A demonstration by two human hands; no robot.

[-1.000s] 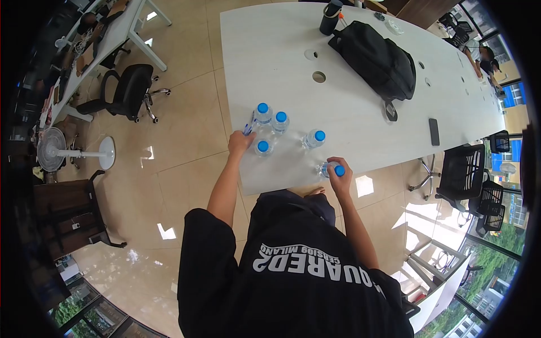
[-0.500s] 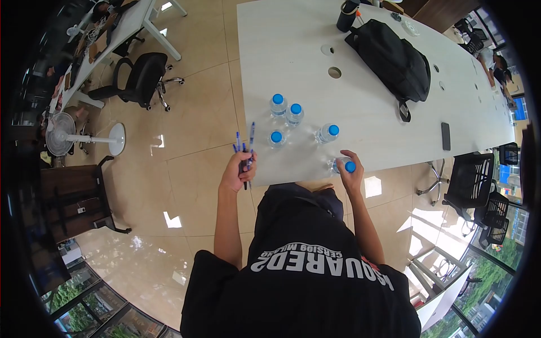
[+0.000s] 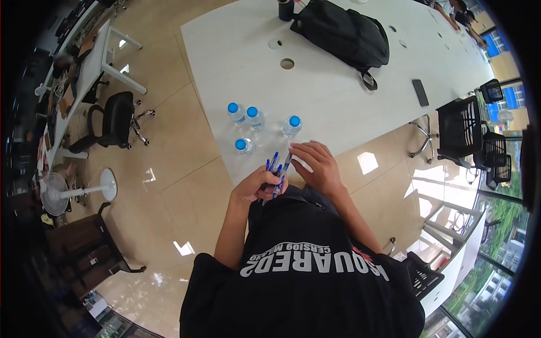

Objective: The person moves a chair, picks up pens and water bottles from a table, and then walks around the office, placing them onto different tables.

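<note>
My left hand (image 3: 259, 185) is closed around a bundle of several blue-tipped pens (image 3: 275, 164), held just off the table's near corner. One pen (image 3: 286, 163) leans out to the right of the others. My right hand (image 3: 318, 168) is beside the bundle, fingers stretched toward the left and thumb apart, with fingertips right at the upper end of that pen. Beyond the hands, small clear water bottles with blue caps stand upright: one bottle (image 3: 244, 147) closest to the left hand, another bottle (image 3: 292, 127) above the right hand, and a pair farther back, bottle (image 3: 236, 114) and bottle (image 3: 255, 118).
The white table (image 3: 236, 62) carries a black backpack (image 3: 344, 35), a dark flask (image 3: 285, 10) and a black phone (image 3: 420, 92). Office chairs stand at the left (image 3: 115, 121) and right (image 3: 459, 129). A white fan (image 3: 107, 183) is on the left floor. Other people sit at the far right end.
My right hand has left the bottle at the table edge and come over to the pens. My left hand has moved in toward my body's middle. The view has turned; that bottle no longer shows.
</note>
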